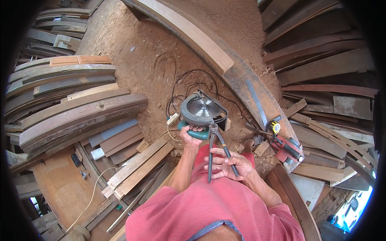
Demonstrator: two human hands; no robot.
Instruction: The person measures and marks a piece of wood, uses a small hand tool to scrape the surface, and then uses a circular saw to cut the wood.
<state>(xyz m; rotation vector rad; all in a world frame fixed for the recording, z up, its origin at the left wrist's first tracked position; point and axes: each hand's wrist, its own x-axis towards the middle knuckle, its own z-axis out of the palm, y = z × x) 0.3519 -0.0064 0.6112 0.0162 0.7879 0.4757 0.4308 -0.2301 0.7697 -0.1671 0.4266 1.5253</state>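
Note:
A circular saw with a green body and a round bare blade is tilted up in front of me. My left hand is closed around its green handle. Long-handled pincers rise from my right hand, their dark handles spread apart. One handle lies between thumb and fingers, the other across the outstretched fingertips. The pincers' jaws are at the saw's near side, close to the blade guard; whether they grip anything is hard to make out.
A long plank bench carries a pale board, a metal ruler, a yellow tape measure and a red power tool. A black cable loops over the sawdust-covered ground. Wood stacks stand left, more planks right.

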